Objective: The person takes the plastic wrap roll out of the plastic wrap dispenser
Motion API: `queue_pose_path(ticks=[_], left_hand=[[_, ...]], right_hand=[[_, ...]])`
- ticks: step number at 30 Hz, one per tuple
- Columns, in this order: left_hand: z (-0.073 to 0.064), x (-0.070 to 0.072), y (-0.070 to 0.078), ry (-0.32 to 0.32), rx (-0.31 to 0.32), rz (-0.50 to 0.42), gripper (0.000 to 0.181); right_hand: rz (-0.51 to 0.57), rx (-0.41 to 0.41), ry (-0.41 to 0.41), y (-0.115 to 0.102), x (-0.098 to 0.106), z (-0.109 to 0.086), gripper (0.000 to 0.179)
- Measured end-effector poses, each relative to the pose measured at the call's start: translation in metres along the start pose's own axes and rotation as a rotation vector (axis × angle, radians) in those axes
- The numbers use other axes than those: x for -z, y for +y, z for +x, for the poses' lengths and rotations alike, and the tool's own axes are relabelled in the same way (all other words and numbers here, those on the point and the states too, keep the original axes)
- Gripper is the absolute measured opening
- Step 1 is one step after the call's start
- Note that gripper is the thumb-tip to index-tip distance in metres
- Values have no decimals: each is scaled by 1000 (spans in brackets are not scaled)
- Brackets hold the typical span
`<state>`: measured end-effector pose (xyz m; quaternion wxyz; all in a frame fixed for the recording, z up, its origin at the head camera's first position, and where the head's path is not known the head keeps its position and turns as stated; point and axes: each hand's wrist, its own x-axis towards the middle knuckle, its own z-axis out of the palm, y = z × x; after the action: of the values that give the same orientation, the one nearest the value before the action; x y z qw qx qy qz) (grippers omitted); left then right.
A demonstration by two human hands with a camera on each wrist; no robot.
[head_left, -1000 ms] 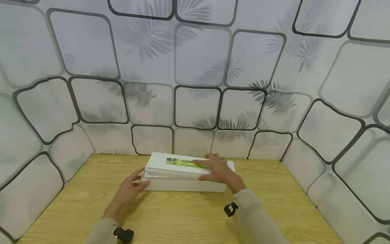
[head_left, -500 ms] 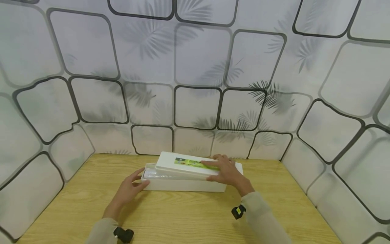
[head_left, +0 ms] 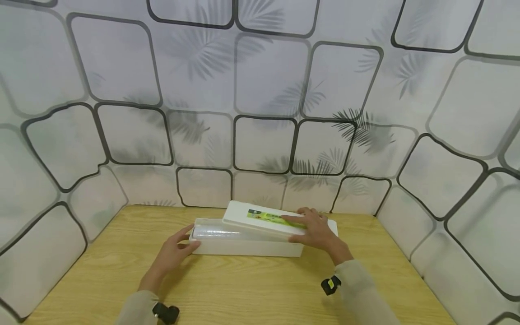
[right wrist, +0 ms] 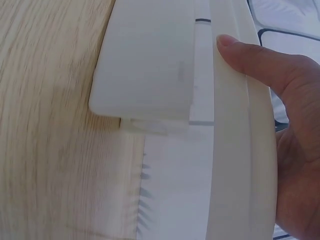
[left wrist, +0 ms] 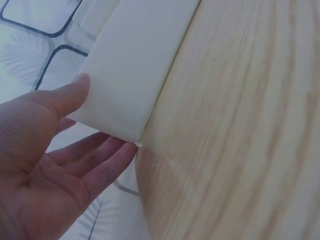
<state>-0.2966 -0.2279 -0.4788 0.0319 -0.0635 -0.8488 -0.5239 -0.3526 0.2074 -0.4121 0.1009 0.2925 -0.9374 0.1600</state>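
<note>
A long white plastic box [head_left: 245, 248] lies across the table, with a roll of cling film [head_left: 213, 232] showing in its uncovered left part. My left hand [head_left: 172, 253] holds the box's left end; in the left wrist view its thumb presses the front wall and its fingers [left wrist: 107, 167] touch the end near the bottom edge. My right hand [head_left: 317, 231] grips the white lid [head_left: 239, 215], which carries a green label and sits askew over the box, jutting past its right end. The right wrist view shows the thumb on the lid's near edge, with a gap between lid and box [right wrist: 145, 60].
The light wooden table [head_left: 243, 289] extends in front of the box and to both sides. Patterned fabric walls [head_left: 264, 144] with dark rounded squares and leaf prints enclose it at the back, left and right.
My right hand has slid the lid to the right, uncovering more of the cling film roll at the left. My left hand and the box have stayed in place.
</note>
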Motion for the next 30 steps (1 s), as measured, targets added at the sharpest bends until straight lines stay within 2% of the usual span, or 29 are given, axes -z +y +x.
queue_pose_path(ticks=[13, 30], left_hand=[[0, -2, -1, 0, -3, 0, 70], [-1, 0, -1, 6, 4, 10, 70]], right_hand=[[-6, -35, 71, 23, 10, -18, 67], [-26, -99, 97, 48, 22, -42, 65]])
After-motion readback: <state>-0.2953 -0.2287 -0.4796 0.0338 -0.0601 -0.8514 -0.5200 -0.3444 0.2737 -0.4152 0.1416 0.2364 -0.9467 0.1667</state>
